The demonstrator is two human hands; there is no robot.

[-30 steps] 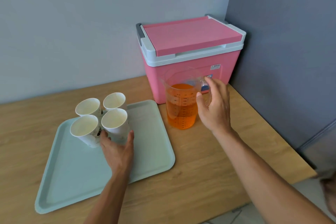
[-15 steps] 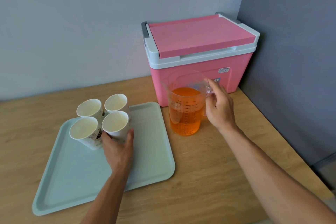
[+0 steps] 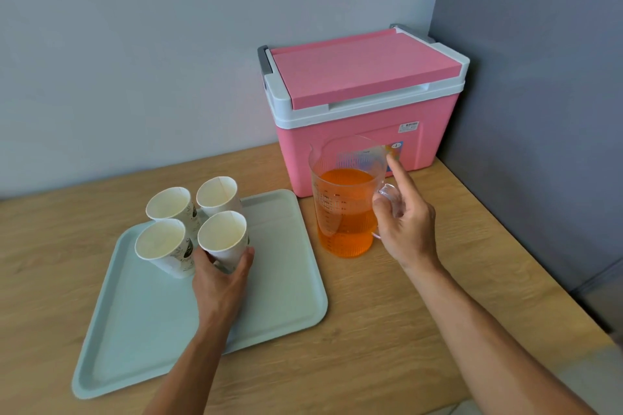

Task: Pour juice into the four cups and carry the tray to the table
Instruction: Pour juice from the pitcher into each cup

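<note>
Wooden counter, corner position. Pale green tray, flat on counter, holding four white paper cups, all upright, clustered at its far left, all empty. Left hand: thumb and fingers wrapped around the base of the near-right cup. Clear measuring jug, about half full of orange juice, standing on the counter just right of the tray. Right hand: curled around the jug's handle, index finger raised; grip appears loose. Pink cooler box, lid closed, behind the jug.
</note>
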